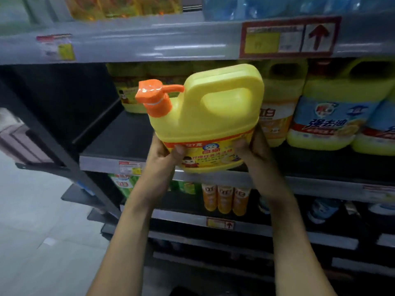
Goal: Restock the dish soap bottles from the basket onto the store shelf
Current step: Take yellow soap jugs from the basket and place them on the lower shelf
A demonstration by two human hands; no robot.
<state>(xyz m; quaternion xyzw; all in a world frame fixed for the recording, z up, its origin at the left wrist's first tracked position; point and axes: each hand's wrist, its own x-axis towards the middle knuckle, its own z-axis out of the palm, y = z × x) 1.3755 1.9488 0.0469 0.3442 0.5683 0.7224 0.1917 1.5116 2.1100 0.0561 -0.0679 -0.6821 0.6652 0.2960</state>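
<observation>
The left forearm (pixel 128 221) and right forearm (pixel 284 221), both bare, reach up and forward, converging on the yellow dish soap bottle (pixel 205 116). The left hand (pixel 166 153) grips the bottle's lower left side, thumb pressed on its front label. The right hand (pixel 253 146) clasps its lower right side, thumb likewise on the front.

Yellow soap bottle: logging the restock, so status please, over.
Left hand and right hand both grip the yellow soap bottle low. Bottle near upright at the shelf front. Bare shelf space behind it, nothing blocking.
</observation>
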